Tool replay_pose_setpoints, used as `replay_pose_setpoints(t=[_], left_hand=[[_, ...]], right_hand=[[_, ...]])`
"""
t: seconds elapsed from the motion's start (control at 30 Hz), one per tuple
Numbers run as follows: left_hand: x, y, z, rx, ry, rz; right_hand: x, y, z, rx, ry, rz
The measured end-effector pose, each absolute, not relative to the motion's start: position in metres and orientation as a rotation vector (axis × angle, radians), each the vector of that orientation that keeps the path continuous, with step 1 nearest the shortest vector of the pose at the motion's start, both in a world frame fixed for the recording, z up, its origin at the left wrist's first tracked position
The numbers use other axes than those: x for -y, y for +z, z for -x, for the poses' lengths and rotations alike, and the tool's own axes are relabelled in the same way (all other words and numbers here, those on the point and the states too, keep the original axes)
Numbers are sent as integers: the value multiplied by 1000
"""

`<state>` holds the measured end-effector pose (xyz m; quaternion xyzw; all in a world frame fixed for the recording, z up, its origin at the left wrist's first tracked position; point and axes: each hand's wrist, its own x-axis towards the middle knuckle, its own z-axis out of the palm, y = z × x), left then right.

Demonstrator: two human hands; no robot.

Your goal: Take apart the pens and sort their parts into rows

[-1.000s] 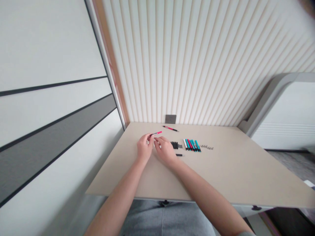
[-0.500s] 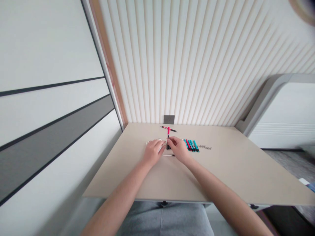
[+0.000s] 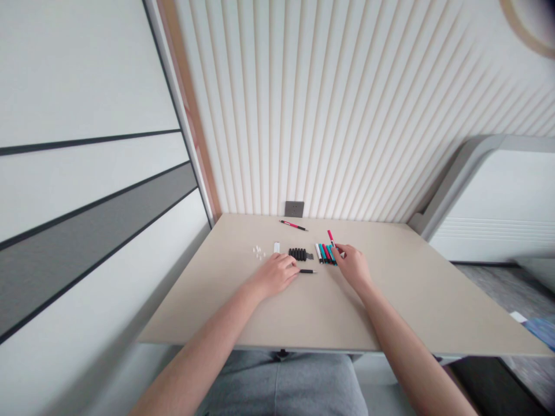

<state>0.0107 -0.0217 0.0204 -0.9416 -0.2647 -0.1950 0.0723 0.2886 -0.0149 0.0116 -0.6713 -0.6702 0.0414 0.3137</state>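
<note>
My right hand (image 3: 353, 267) pinches a pink-red pen barrel (image 3: 330, 236) with a white section, tilted over the right end of a row of teal, red and white pen barrels (image 3: 322, 253). My left hand (image 3: 277, 274) is closed, with its fingertips at the left end of a pen refill with a black grip (image 3: 307, 271). That refill lies crosswise, tip to the right, its left part hidden by the fingers. Just beyond it are several black rubber grips (image 3: 297, 254) side by side, with small grey clips (image 3: 310, 256) at their right.
Small white pieces (image 3: 259, 252) lie scattered left on the tabletop (image 3: 208, 306), near a white strip (image 3: 276, 247). At the back lies a red-and-black pen (image 3: 293, 225), below a dark wall socket (image 3: 294, 209). A panelled wall borders the table at the back.
My right hand has carried the pink-red barrel from the middle to the row at the right. My left hand has moved nearer, onto the refill's left end. The view has shifted slightly.
</note>
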Motion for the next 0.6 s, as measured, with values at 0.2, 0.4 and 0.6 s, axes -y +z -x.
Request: replay_pose_setpoints(t=[0.2, 0.4, 0.6], left_hand=[[20, 18, -11, 778, -531, 2810], [19, 14, -12, 741, -465, 2807], [18, 12, -13, 723, -481, 2826]], right_hand=[[17, 11, -277, 1853, 131, 1823], [19, 9, -260, 2004, 82, 1709], [16, 9, -248, 2112, 93, 1584]])
